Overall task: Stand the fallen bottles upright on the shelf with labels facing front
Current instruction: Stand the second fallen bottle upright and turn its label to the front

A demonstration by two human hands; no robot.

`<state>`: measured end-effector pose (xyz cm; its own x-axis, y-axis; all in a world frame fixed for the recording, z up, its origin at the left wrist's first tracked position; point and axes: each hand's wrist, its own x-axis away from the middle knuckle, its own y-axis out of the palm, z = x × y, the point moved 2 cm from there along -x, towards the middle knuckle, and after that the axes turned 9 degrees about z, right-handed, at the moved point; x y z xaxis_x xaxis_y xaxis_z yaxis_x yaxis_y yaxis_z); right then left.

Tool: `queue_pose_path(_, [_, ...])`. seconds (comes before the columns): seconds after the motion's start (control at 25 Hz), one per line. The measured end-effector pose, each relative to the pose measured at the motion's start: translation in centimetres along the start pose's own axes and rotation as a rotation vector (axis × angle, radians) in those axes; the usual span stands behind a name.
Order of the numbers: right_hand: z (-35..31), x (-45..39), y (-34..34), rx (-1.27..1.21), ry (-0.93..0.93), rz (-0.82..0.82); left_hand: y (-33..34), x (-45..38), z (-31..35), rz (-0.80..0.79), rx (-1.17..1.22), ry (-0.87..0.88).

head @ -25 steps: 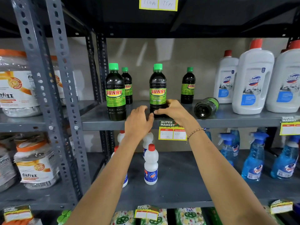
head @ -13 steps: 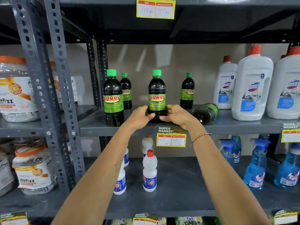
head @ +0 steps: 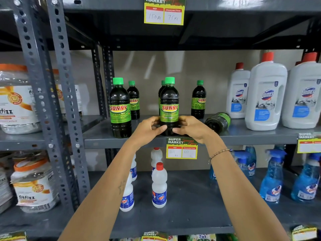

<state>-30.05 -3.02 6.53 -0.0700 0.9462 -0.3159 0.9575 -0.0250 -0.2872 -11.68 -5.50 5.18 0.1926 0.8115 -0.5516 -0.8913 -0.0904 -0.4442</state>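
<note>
A dark Sunny bottle (head: 169, 103) with a green cap stands upright at the front of the grey shelf (head: 102, 138), its label facing me. My left hand (head: 149, 128) and my right hand (head: 191, 126) both grip its base from either side. Another Sunny bottle (head: 218, 121) lies on its side to the right, its bottom turned toward me. More Sunny bottles stand upright: one front left (head: 119, 108), one behind it (head: 134, 100), one at the back right (head: 198, 100), and one mostly hidden behind the held bottle.
Large white Domex bottles (head: 266, 94) stand on the same shelf at the right. Small white bottles (head: 159, 186) and blue spray bottles (head: 272, 176) fill the shelf below. Fitfizz jars (head: 15, 101) sit in the left rack. A price tag (head: 181, 148) hangs on the shelf edge.
My left hand has moved up from below the shelf edge onto the bottle's base, joining the right hand. The view has dropped slightly, and the held bottle stays upright.
</note>
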Motion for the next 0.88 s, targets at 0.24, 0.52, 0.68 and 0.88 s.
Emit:
queue_pose_path(0.24, [-0.3, 0.5, 0.3, 0.015, 0.0, 0.012, 0.0, 0.3, 0.3, 0.004, -0.002, -0.018])
queue_pose_path(0.52, [-0.6, 1.1, 0.2, 0.019, -0.001, 0.0, -0.3, 0.8, 0.7, 0.018, -0.021, -0.009])
queue_pose_path(0.68, [-0.9, 1.9, 0.2, 0.108, -0.026, 0.1, -0.5, 1.5, 1.4, 0.117, -0.019, -0.022])
queue_pose_path(0.88, [-2.7, 2.9, -1.6, 0.239, -0.243, 0.691, 1.5, 4.4, 3.5, 0.596, 0.042, 0.382])
